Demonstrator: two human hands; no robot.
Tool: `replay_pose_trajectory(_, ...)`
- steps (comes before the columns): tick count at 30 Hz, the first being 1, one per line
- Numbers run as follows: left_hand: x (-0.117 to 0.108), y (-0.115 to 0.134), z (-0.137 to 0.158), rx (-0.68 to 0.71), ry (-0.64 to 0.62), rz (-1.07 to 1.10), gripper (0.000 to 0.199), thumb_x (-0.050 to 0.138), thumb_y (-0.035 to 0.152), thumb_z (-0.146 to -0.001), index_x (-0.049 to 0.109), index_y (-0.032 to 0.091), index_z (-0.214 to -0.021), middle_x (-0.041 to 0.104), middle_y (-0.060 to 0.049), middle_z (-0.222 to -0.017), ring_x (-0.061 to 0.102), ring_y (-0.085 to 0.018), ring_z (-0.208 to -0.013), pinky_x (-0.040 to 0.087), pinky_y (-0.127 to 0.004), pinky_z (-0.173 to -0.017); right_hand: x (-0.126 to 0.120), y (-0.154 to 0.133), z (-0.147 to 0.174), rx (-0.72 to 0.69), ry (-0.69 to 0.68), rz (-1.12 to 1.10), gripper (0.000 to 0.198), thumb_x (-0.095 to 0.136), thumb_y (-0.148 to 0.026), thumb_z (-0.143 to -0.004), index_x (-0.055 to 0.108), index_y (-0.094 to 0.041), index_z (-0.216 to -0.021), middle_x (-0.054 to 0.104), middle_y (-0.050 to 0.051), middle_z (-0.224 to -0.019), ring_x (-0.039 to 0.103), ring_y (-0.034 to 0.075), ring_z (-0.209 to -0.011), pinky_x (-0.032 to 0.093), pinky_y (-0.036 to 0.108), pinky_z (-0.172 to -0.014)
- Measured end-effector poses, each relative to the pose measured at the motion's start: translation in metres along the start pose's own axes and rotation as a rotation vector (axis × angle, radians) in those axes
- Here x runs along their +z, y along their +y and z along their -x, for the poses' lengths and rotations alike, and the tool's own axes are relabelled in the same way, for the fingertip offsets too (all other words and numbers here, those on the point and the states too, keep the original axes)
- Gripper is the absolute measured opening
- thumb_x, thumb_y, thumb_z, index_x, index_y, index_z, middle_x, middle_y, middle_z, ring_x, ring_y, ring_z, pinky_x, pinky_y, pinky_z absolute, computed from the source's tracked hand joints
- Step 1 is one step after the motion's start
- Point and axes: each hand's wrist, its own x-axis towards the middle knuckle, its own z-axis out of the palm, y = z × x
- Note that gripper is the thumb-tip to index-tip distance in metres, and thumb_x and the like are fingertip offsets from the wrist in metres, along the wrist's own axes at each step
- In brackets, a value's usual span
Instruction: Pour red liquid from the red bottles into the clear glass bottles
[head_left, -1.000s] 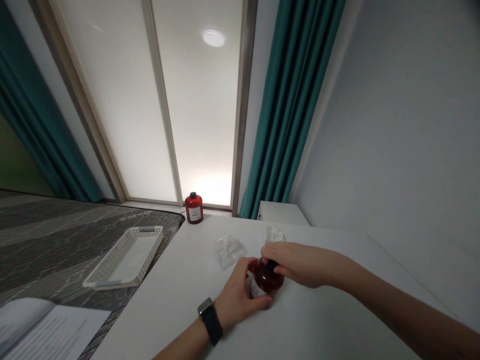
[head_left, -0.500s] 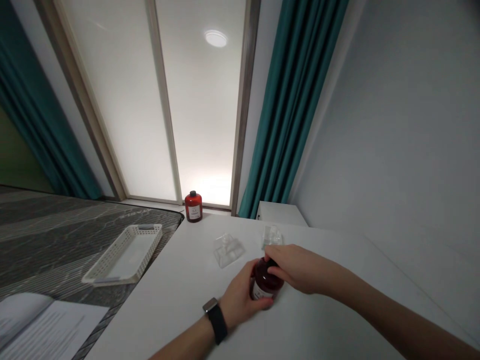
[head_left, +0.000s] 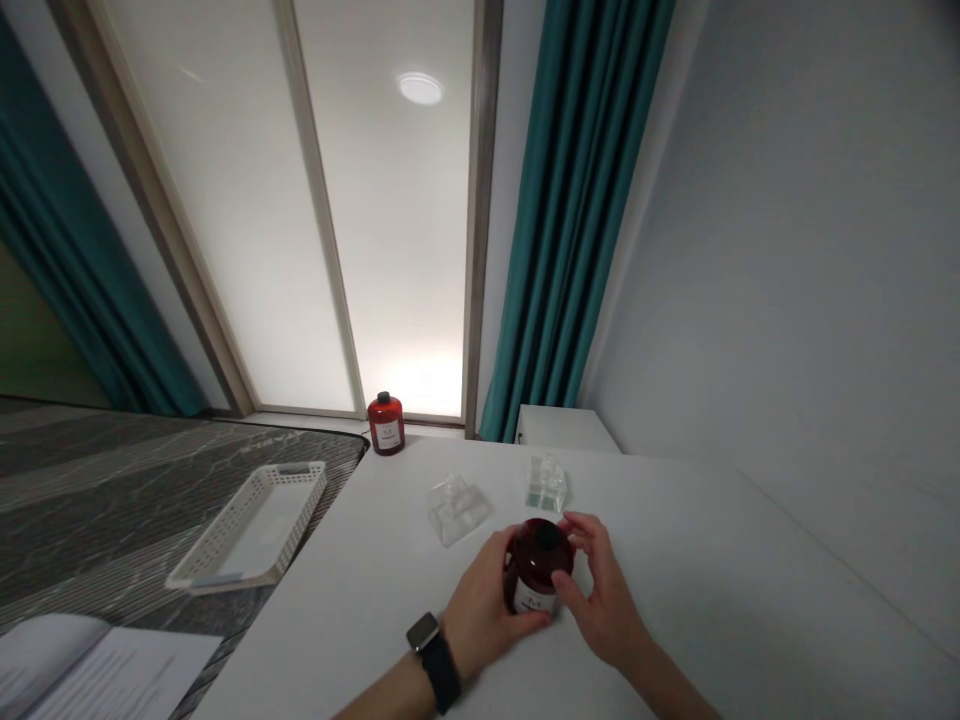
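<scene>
A dark red bottle [head_left: 538, 570] with a black cap [head_left: 547, 537] and a white label stands on the white table in front of me. My left hand [head_left: 491, 605], with a dark watch on its wrist, is wrapped round the bottle's left side, thumb across the front near the label. Around the right side curves my right hand [head_left: 600, 590], its thumb at the front of the shoulder and its fingers at the back edge. Just beyond the bottle lie two clear plastic packets, a left packet [head_left: 459, 512] and a right packet [head_left: 547, 484].
A second red bottle [head_left: 386, 425] stands at the table's far left corner. Left of the table, a white basket [head_left: 199, 565] and an open booklet [head_left: 127, 670] lie on a dark patterned surface. Behind the table are a white cabinet [head_left: 566, 428] and a green curtain [head_left: 559, 300].
My right hand has come off the cap and moved down to the bottle's right side, its forearm swinging in toward me. My left hand keeps its hold.
</scene>
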Motion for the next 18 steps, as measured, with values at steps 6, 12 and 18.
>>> replay_pose_trajectory(6,0.000,0.002,0.000,0.031,-0.019,-0.003,0.080,0.083,0.020,-0.071,0.043,0.019,-0.140,0.056,-0.013,-0.136,0.053,-0.032,-0.123,0.040,-0.043,-0.108,0.013,0.007,0.015,0.188,-0.211,-0.099,0.066,0.064,-0.028,-0.077,0.033,-0.022,-0.135,0.054,0.016,-0.137,0.052,0.032,-0.128,0.040,0.051,-0.109)
replay_pose_trajectory(12,-0.023,0.016,0.003,0.040,-0.043,0.069,0.047,0.056,0.032,-0.096,0.042,0.021,-0.140,0.058,-0.013,-0.131,0.058,-0.027,-0.114,0.048,-0.041,-0.095,0.004,0.001,-0.010,0.326,-0.171,-0.500,0.052,0.058,-0.051,-0.087,0.051,-0.021,-0.129,0.066,0.014,-0.127,0.063,0.033,-0.114,0.050,0.049,-0.097)
replay_pose_trajectory(18,-0.082,0.025,-0.010,0.132,0.220,0.024,0.026,0.049,0.036,-0.099,0.057,0.019,-0.117,0.065,-0.007,-0.098,0.063,-0.020,-0.089,0.050,-0.035,-0.083,-0.001,-0.026,-0.066,0.361,-0.093,-0.769,0.057,0.082,-0.050,-0.069,0.062,-0.023,-0.115,0.075,0.008,-0.103,0.070,0.028,-0.090,0.057,0.038,-0.074)
